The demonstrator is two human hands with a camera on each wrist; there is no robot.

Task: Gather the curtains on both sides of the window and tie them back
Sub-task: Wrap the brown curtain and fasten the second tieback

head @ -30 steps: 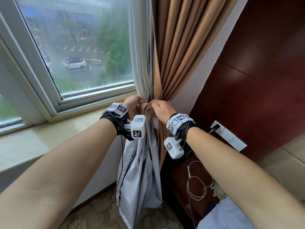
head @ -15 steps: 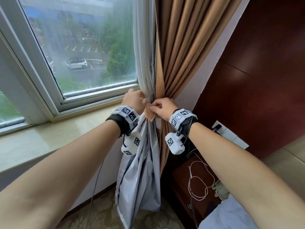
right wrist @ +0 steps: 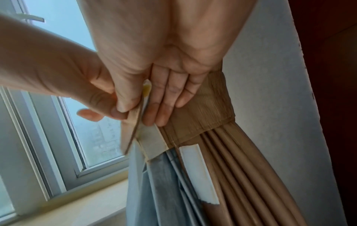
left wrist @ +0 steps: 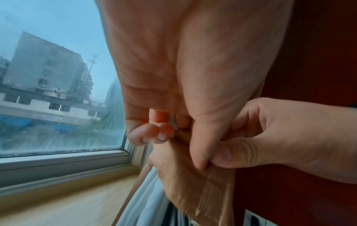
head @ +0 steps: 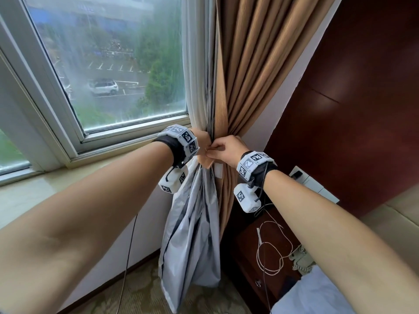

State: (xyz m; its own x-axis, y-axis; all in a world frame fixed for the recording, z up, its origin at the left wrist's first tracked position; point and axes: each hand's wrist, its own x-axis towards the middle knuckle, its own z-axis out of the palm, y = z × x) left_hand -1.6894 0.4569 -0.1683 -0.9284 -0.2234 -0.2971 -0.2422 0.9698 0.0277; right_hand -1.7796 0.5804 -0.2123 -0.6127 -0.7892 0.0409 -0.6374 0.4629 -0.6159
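The gathered curtain (head: 240, 91) hangs at the centre of the head view, its long axis running from the top of the frame down, pinched to a waist just above the middle. A tan tieback band (right wrist: 208, 110) wraps that waist crosswise, at right angles to the folds. Both hands meet at the band's front, on the window-facing side of the bundle, touching each other.

The left hand (head: 203, 141), at centre frame, pinches one end of the band between thumb and fingers; in the left wrist view its thumb presses down on the tan strip where the right thumb meets it. The right hand (head: 226, 150), just right of it, pinches the other end with its thumb on the outside, and in the right wrist view its fingers (right wrist: 170, 94) lie flat on the band's inner face, beside a pale fastening strip (right wrist: 152, 140).

The two ends overlap between the thumbs, so the closing move looks to run across the bundle, one end pressed against the other, not along the folds. Neither hand is nearer; both are already on the band. Below it the grey lining (head: 192, 234) spills toward the lower centre, and a loose white strip (right wrist: 197, 172) hangs among the tan pleats, which could catch in the joint. Only this right-side curtain shows; the other side's state cannot be told.
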